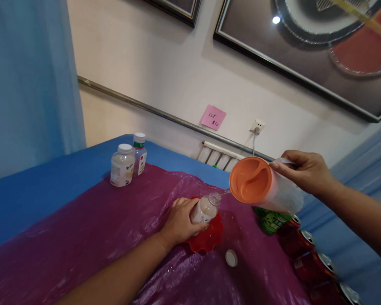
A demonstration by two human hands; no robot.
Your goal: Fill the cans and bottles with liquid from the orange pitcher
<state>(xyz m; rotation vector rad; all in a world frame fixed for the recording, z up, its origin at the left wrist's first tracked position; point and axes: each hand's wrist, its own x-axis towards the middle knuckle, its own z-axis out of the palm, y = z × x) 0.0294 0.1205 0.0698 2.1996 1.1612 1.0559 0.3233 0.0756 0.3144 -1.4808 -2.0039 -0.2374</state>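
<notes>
My left hand [181, 221] is wrapped round a small clear bottle [206, 209] with a printed label, its mouth uncapped and leaning to the right. Under the bottle lies a red scalloped dish [213, 235]. My right hand [307, 171] grips the handle of a translucent pitcher [282, 195] with an orange lid [250, 180]. The pitcher is tipped to the left, and a thin stream of clear liquid runs from its spout towards the bottle's mouth. A white cap [231, 258] rests on the plastic sheet to the right of the dish.
Two white-capped bottles, a wide jar [122, 167] and a slimmer bottle [140, 154], stand at the back left. Several red cans [314, 267] line the right edge, near a green package [271, 220]. Purple plastic sheeting [92, 237] covers much of the blue table [51, 182].
</notes>
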